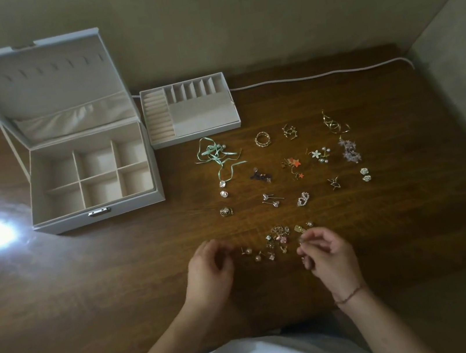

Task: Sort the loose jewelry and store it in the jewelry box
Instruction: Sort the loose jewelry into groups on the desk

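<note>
A: Our hands sit low on the wood-grain table, either side of the unsorted pile. Left hand is loosely curled, nothing in it.

B: Right hand has fingertips pinched on a tiny piece, too small to ID.

A: Jewelry box is far left w/ lid up, beige lined compartments. Its tray sits beside it.

B: Sorted bits lie between: green ribbon necklace, gold wire rings.

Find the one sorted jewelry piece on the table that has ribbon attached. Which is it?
The mint-green ribbon necklace, lying just below the removable tray, at the left end of the sorted rows. Every other sorted piece looks like metal, beads or flowers, without ribbon.
</note>
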Available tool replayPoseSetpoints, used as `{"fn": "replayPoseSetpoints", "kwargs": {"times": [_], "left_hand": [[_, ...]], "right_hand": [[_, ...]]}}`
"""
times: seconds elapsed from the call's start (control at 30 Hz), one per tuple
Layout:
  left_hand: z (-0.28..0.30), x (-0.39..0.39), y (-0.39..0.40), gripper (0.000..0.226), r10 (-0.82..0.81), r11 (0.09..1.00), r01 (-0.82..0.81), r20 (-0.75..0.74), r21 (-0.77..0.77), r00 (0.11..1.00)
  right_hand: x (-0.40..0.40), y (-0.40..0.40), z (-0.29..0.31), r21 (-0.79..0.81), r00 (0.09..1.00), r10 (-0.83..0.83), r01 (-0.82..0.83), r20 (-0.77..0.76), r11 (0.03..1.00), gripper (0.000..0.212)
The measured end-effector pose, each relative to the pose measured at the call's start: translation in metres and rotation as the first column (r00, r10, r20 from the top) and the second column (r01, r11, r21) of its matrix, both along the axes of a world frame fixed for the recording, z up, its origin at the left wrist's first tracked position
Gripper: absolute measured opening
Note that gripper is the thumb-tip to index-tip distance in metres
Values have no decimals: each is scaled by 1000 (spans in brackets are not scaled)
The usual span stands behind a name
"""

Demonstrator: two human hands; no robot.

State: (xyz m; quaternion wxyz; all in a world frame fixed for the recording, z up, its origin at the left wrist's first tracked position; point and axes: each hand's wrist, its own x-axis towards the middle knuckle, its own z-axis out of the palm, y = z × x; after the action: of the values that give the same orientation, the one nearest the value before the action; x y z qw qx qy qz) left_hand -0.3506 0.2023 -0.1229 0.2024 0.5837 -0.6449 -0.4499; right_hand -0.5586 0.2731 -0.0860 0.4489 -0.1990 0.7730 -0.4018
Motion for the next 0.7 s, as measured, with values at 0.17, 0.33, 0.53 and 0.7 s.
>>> {"fn": "replayPoseSetpoints", "kwargs": {"times": [0.17, 0.33, 0.53, 0.7], "left_hand": [[-17, 13, 1, 24, -230, 923, 286, 229, -256, 946], [-22, 4, 6, 25, -265, 857, 395, 375, -332, 888], [-20, -10, 7, 34, -228, 859, 374, 392, -350, 891], [-18, -40, 2, 44, -438, 699, 614, 460, -366, 772]], "right_hand": [[1, -5, -6, -31, 997, 41, -43, -61, 999, 12], [-4, -9, -3, -107, 995, -95, 92, -16, 990, 20], [-41, 0, 5, -80, 967, -255, 255, 16, 964, 20], [-56, 7, 2, -53, 968, -248, 245, -50, 968, 20]]}}
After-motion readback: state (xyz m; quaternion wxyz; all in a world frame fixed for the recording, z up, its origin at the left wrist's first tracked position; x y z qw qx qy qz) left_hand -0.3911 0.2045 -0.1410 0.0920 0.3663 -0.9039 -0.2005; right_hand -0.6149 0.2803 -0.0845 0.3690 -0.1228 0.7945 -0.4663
